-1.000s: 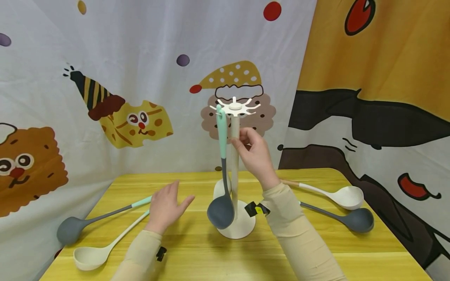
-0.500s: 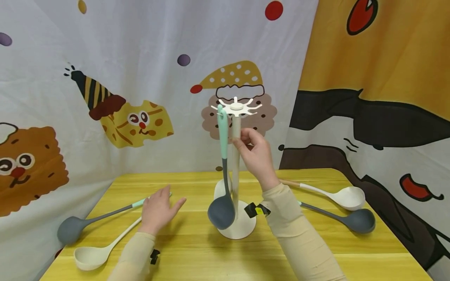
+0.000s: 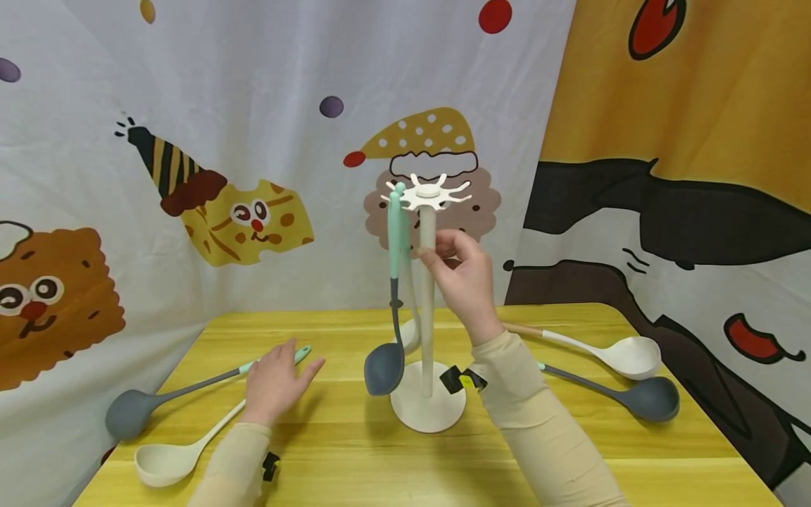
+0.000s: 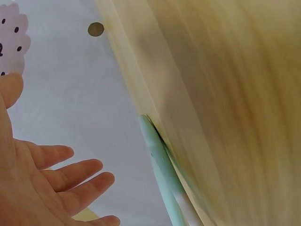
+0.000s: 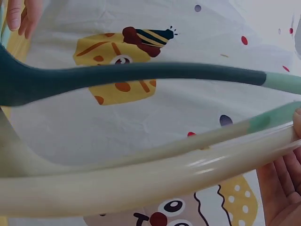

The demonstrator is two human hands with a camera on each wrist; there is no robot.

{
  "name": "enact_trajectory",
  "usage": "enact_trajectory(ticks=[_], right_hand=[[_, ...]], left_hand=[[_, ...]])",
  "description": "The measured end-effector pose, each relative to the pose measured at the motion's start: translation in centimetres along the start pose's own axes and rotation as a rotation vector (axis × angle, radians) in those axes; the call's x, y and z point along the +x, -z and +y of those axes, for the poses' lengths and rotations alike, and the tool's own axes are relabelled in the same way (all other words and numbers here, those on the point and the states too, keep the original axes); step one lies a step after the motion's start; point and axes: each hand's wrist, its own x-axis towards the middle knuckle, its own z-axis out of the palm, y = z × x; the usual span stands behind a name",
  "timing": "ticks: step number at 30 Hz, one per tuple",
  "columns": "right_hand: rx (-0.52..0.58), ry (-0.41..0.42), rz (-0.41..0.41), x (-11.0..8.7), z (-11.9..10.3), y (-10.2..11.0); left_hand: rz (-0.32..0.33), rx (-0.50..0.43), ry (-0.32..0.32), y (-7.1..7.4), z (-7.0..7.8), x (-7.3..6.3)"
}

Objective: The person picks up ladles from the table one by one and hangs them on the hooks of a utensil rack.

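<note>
Cream ladle [image 3: 166, 465]: lower left of frame
Left hand [image 3: 275, 384]: fingers loosely spread, holding nothing
Right hand [image 3: 465, 285]: mid-frame, pinching the post [image 3: 427, 310]
Rack [image 3: 428, 352]: I judge I'm steadying it; next calls for left-hand grip on that ladle

My beige cloth sleeves [image 3: 538, 415] contrast with a hanging mint-and-grey ladle [image 3: 394, 267], off-white spoked stand [image 3: 427, 320] and yellow wood-grained tabletop [image 3: 355, 458].
</note>
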Motion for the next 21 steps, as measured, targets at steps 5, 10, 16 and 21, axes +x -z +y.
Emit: enact_trajectory(ticks=[5, 10, 16, 21], right_hand=[[0.016, -0.023, 0.058, 0.4, -0.4, -0.1], [0.021, -0.013, 0.102, 0.8, -0.6, -0.4], [-0.025, 0.021, 0.149, 0.6, -0.3, -0.7], [-0.065, 0.034, 0.177, 0.3, -0.1, -1.0]], left_hand=[[-0.001, 0.007, 0.006, 0.0, -0.5, 0.0], [0.0, 0.033, 0.008, 0.1, -1.0, 0.2], [-0.015, 0.061, 0.02, 0.3, -1.7, 0.3], [-0.083, 0.09, 0.069, 0.6, -2.6, 0.4]])
